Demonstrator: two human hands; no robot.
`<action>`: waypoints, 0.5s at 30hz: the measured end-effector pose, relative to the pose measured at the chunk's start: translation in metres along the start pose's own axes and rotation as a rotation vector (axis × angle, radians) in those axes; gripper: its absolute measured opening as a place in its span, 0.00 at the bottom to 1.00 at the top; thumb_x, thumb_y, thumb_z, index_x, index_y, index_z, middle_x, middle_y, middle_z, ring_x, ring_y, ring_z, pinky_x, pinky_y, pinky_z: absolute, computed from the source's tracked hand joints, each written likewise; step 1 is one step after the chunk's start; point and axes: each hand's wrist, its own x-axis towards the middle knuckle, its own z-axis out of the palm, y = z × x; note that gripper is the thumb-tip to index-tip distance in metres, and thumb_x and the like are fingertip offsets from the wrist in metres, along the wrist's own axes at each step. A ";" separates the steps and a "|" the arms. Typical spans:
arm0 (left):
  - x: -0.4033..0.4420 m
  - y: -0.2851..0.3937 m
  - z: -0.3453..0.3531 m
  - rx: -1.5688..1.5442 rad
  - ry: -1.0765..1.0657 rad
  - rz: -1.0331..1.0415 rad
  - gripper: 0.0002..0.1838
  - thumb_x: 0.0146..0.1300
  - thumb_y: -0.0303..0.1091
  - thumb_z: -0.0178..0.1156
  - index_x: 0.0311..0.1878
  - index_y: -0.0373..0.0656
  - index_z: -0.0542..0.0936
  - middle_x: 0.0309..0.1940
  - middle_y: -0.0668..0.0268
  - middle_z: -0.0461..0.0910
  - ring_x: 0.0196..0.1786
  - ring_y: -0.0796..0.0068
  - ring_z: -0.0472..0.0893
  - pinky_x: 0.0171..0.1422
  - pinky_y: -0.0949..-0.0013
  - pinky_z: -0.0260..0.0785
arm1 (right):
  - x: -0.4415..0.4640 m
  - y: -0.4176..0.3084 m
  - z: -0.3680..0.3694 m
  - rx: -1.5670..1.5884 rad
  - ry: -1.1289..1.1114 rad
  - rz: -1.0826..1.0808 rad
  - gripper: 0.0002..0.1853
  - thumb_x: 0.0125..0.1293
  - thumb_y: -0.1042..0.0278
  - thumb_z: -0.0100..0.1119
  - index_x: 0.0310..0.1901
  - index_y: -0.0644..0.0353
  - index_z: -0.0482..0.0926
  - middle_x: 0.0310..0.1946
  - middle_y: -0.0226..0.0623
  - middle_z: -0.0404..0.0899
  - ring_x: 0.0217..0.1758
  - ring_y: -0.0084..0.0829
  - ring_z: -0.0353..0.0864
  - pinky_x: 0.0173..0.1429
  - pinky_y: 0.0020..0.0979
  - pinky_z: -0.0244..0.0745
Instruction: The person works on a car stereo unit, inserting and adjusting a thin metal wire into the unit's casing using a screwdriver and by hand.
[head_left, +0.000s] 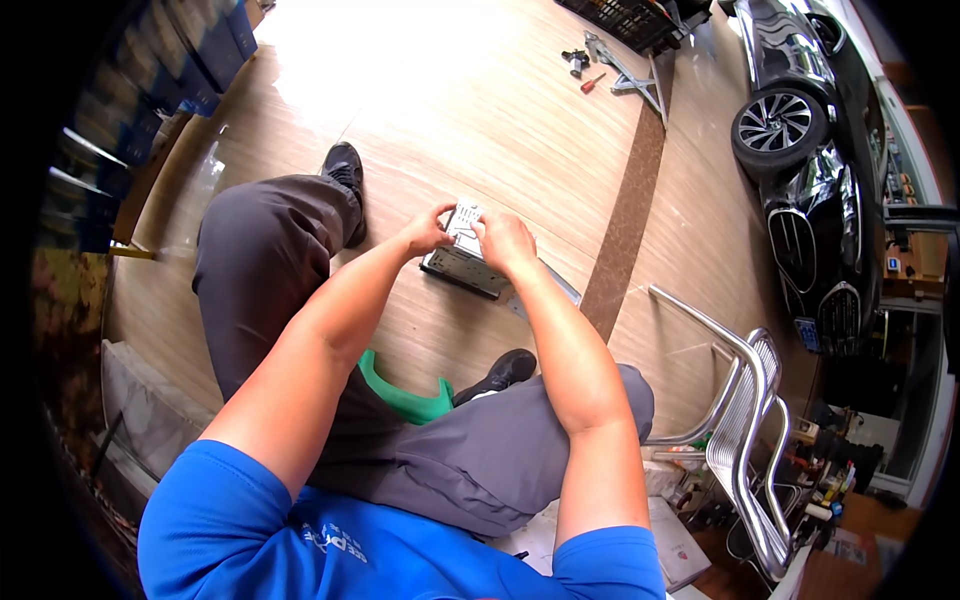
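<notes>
A silver metal-cased unit [466,262], box-shaped with slots and holes in its casing like a car stereo, is held in front of me between my legs. My left hand [428,230] grips its left upper edge, with the fingers curled over the top. On the opposite side, my right hand [505,240] has its fingers bent onto the upper face near the far edge. A flat grey panel [562,284] shows beside the unit, partly behind my right forearm. Whether the unit touches the floor I cannot tell.
A green curved plastic seat [405,400] is under me. On the tiled floor lie a metal bracket [622,80], a red-handled screwdriver [592,84] and a small black part [575,62]. A black crate [625,20], a black car [815,190] and a chrome chair [750,400] stand around.
</notes>
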 end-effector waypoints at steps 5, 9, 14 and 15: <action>-0.004 0.008 0.001 0.024 0.003 -0.019 0.33 0.54 0.18 0.68 0.64 0.45 0.71 0.27 0.71 0.72 0.28 0.80 0.72 0.30 0.72 0.67 | 0.003 0.006 0.003 -0.004 0.019 -0.050 0.12 0.68 0.57 0.57 0.46 0.51 0.85 0.41 0.44 0.85 0.47 0.46 0.83 0.52 0.46 0.77; -0.001 0.003 -0.001 0.025 0.004 -0.021 0.26 0.53 0.21 0.70 0.55 0.45 0.73 0.29 0.66 0.76 0.31 0.77 0.75 0.32 0.70 0.69 | 0.000 0.004 0.001 -0.022 -0.005 -0.060 0.11 0.67 0.58 0.58 0.46 0.50 0.84 0.41 0.43 0.85 0.47 0.46 0.83 0.51 0.46 0.77; 0.010 -0.014 0.000 0.007 -0.008 -0.013 0.24 0.51 0.25 0.72 0.52 0.45 0.75 0.31 0.63 0.79 0.35 0.74 0.78 0.37 0.68 0.73 | -0.001 0.003 0.000 -0.034 0.000 -0.068 0.10 0.67 0.59 0.58 0.45 0.51 0.84 0.40 0.43 0.85 0.46 0.46 0.83 0.50 0.46 0.77; 0.008 -0.011 0.001 -0.002 -0.008 -0.009 0.23 0.53 0.21 0.69 0.52 0.44 0.74 0.29 0.67 0.76 0.31 0.78 0.74 0.32 0.71 0.69 | 0.000 0.003 0.000 -0.074 -0.016 -0.075 0.10 0.67 0.59 0.58 0.44 0.51 0.84 0.40 0.44 0.85 0.46 0.46 0.83 0.50 0.47 0.77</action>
